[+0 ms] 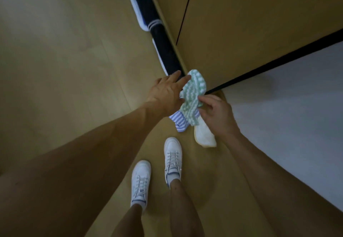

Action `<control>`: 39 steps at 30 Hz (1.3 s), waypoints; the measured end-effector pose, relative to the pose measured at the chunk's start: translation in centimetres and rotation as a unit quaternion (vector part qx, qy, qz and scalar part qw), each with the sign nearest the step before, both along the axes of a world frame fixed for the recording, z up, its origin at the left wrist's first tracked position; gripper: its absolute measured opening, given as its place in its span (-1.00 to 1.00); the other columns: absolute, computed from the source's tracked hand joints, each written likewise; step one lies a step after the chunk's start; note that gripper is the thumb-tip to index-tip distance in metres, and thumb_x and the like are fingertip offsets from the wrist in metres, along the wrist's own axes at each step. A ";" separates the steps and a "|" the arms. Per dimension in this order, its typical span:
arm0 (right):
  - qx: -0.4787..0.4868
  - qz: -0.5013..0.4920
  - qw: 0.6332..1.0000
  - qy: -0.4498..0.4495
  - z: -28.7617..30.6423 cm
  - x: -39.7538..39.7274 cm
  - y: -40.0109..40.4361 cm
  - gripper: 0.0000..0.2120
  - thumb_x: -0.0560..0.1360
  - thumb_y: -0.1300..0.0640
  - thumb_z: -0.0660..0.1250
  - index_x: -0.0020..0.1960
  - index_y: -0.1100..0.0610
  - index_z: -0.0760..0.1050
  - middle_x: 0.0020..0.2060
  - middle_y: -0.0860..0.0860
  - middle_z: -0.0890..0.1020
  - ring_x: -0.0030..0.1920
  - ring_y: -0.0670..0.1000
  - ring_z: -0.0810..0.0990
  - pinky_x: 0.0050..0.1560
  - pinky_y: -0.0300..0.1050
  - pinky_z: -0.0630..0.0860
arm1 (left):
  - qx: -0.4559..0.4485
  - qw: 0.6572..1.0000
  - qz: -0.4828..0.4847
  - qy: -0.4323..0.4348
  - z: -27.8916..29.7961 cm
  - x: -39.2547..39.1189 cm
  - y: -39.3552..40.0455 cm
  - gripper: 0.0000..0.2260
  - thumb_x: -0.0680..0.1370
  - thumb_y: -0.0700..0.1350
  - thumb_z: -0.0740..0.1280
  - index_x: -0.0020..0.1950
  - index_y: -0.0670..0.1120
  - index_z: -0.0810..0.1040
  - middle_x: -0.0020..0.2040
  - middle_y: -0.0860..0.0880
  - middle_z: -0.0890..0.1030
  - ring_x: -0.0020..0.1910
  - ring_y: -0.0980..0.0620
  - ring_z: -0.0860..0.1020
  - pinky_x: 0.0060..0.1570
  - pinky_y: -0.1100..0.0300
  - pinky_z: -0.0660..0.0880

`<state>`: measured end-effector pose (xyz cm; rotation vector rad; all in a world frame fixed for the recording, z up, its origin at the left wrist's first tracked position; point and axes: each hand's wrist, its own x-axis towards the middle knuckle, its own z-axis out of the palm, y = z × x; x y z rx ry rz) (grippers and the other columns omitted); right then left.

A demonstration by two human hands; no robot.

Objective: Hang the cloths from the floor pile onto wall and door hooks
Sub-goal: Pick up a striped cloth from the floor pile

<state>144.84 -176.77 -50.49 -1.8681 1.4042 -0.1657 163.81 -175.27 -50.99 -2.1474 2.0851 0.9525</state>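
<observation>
A green-and-white striped cloth (193, 95) hangs between my two hands, above the floor. My right hand (216, 115) pinches its right edge with thumb and fingers. My left hand (167, 92) lies against its left side with the fingers stretched out; how it holds the cloth is hidden. Below them on the wooden floor lie a blue-and-white striped cloth (179, 122) and a white cloth with a yellow edge (204, 137). No hook is in view.
A wooden door or cabinet panel (241, 23) rises ahead on the right, and a white wall (289, 106) stands at the right. A dark roll with white-and-blue edging (157, 27) lies along the panel's foot. My two white shoes (157, 171) stand on the floor.
</observation>
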 end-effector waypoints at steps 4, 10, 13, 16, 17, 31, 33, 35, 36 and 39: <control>-0.040 0.069 0.996 -0.043 9.2 0.8 0.5 -0.66 0.47 0.35 0.34 0.24 0.26 0.56 0.21 0.12 0.59 0.21 0.06 0.56 0.26 -0.16 0.43 | -0.014 0.996 -0.088 -0.031 8.9 1.4 -1.3 -0.30 0.52 -0.05 0.36 0.56 0.17 0.08 0.58 -0.01 0.10 0.54 -0.02 0.12 0.47 -0.01 0.08; -0.102 0.086 0.990 -0.041 23.2 0.5 2.4 -0.67 0.48 0.37 0.32 0.23 0.23 0.57 0.20 0.06 0.59 0.18 -0.04 0.55 0.21 -0.47 0.33 | -0.048 0.987 -0.151 -0.025 23.4 2.5 -1.2 -0.40 0.52 -0.04 0.39 0.50 0.16 0.23 0.51 0.02 0.22 0.49 0.02 0.20 0.44 -0.08 0.11; -0.126 0.061 0.989 -0.052 29.4 -0.5 3.9 -0.70 0.47 0.32 0.36 0.19 0.19 0.61 0.16 0.02 0.62 0.14 -0.05 0.59 0.19 -0.40 0.40 | -0.072 0.979 -0.193 -0.013 30.2 1.9 -0.5 -0.64 0.52 -0.01 0.39 0.30 0.02 0.45 0.29 -0.01 0.47 0.30 -0.02 0.43 0.32 -0.02 0.26; -0.148 -0.011 0.986 -0.080 34.9 -2.3 5.7 -0.79 0.44 0.19 0.44 0.08 0.10 0.66 0.01 -0.06 0.68 0.00 -0.12 0.64 0.13 -0.16 0.55 | -0.095 0.973 -0.192 0.088 36.2 0.2 0.8 -0.78 0.51 -0.18 0.39 0.12 -0.19 0.49 0.04 -0.11 0.57 0.02 -0.11 0.54 -0.01 0.09 0.40; -0.150 -0.044 0.983 -0.099 36.5 -2.9 6.1 -0.82 0.42 0.15 0.47 0.03 0.07 0.67 -0.04 -0.09 0.68 -0.04 -0.14 0.65 0.10 -0.11 0.58 | -0.101 0.969 -0.196 0.113 38.1 -0.6 1.2 -0.81 0.49 -0.23 0.39 0.07 -0.22 0.49 -0.02 -0.13 0.57 -0.05 -0.11 0.52 -0.11 0.11 0.36; -0.219 -0.161 0.959 -0.085 55.5 -16.4 12.5 -0.93 0.40 0.09 0.49 -0.23 0.04 0.63 -0.35 -0.04 0.63 -0.32 -0.06 0.56 -0.22 -0.12 0.47 | -0.232 0.903 -0.326 0.157 56.9 -14.2 4.2 -0.70 0.36 -0.22 0.45 0.02 -0.03 0.47 -0.13 0.04 0.52 -0.22 0.13 0.46 -0.29 0.18 0.38; -0.246 -0.183 0.948 -0.088 57.3 -19.2 14.6 -0.90 0.42 0.13 0.47 -0.25 0.08 0.59 -0.35 -0.05 0.62 -0.28 -0.04 0.58 -0.18 -0.13 0.50 | -0.222 0.901 -0.345 0.144 58.4 -16.4 5.5 -0.53 0.38 -0.17 0.46 0.23 0.09 0.44 0.00 0.08 0.52 -0.09 0.13 0.50 -0.19 0.21 0.47; -0.280 -0.201 0.935 -0.082 59.0 -22.0 17.2 -0.86 0.46 0.14 0.42 -0.26 0.09 0.54 -0.36 -0.09 0.58 -0.31 -0.15 0.54 -0.23 -0.29 0.44 | -0.218 0.894 -0.368 0.135 60.0 -19.0 7.2 -0.47 0.41 -0.09 0.47 0.33 0.12 0.41 0.09 0.08 0.52 0.00 0.11 0.51 -0.07 0.22 0.48; -0.296 -0.205 0.930 -0.076 59.8 -23.3 18.5 -0.86 0.47 0.14 0.41 -0.25 0.10 0.53 -0.37 -0.10 0.57 -0.34 -0.19 0.51 -0.26 -0.34 0.40 | -0.221 0.888 -0.382 0.132 60.8 -20.4 8.2 -0.50 0.42 -0.05 0.47 0.33 0.10 0.42 0.10 0.07 0.53 0.02 0.10 0.51 -0.03 0.21 0.47; -0.325 -0.219 0.918 -0.063 62.2 -27.0 22.5 -0.89 0.48 0.14 0.40 -0.22 0.10 0.56 -0.37 -0.06 0.58 -0.35 -0.12 0.49 -0.28 -0.29 0.39 | -0.224 0.867 -0.423 0.138 63.1 -24.9 11.3 -0.59 0.42 0.01 0.48 0.23 0.05 0.47 0.04 0.08 0.55 -0.02 0.12 0.51 -0.07 0.25 0.43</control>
